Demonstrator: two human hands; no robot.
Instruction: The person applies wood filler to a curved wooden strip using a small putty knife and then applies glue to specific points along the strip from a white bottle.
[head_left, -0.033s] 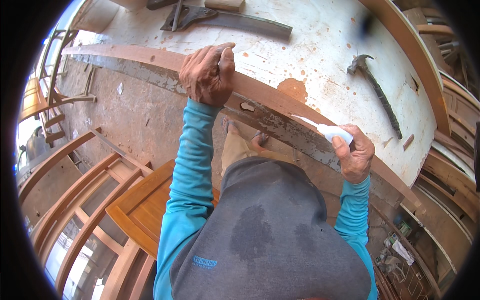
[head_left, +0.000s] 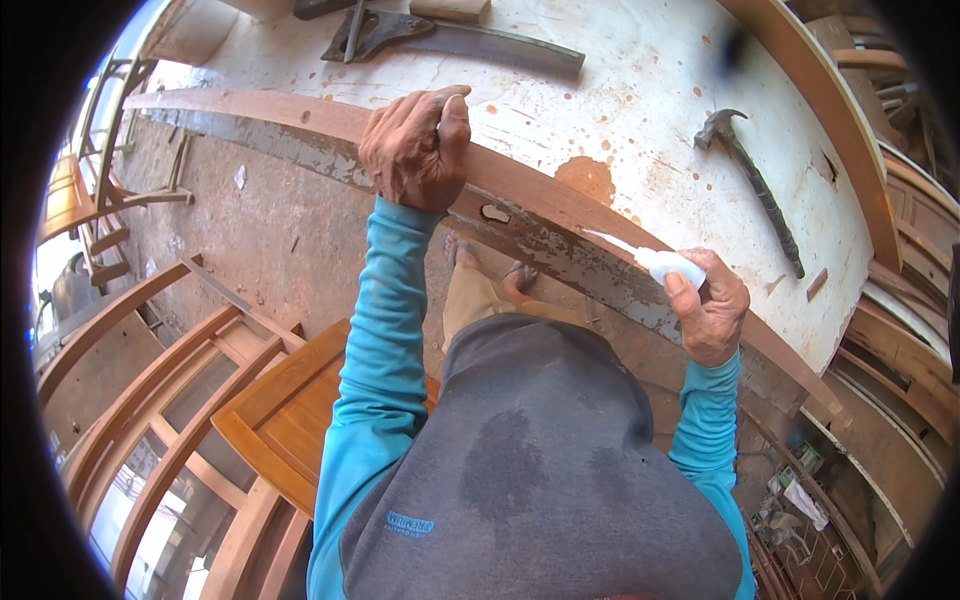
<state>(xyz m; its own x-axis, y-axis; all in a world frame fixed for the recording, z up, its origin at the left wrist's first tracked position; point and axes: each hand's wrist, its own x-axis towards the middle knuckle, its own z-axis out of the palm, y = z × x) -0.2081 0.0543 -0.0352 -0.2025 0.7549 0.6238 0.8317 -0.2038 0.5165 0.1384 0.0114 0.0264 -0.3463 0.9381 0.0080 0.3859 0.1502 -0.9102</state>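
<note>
A long, thin reddish wooden board [head_left: 530, 190] lies along the near edge of a white, stained workbench [head_left: 640, 120]. My left hand [head_left: 418, 150] is closed over the board left of the middle, its fingers curled. My right hand [head_left: 713, 310] grips a small white squeeze bottle [head_left: 668, 265], whose long narrow nozzle points up-left and reaches the board's surface. Beyond the board on the right rests a hammer [head_left: 750, 190] with a dark wrapped handle. A handsaw [head_left: 490, 50] with a dark handle lies at the back.
Wooden chair frames [head_left: 150, 400] and a varnished panel [head_left: 270, 400] stand at lower left, with more chairs [head_left: 80, 210] beyond. A curved timber [head_left: 840, 100] runs along the bench's right, beside stacked wood [head_left: 910, 370]. A small block [head_left: 450, 8] sits at the back.
</note>
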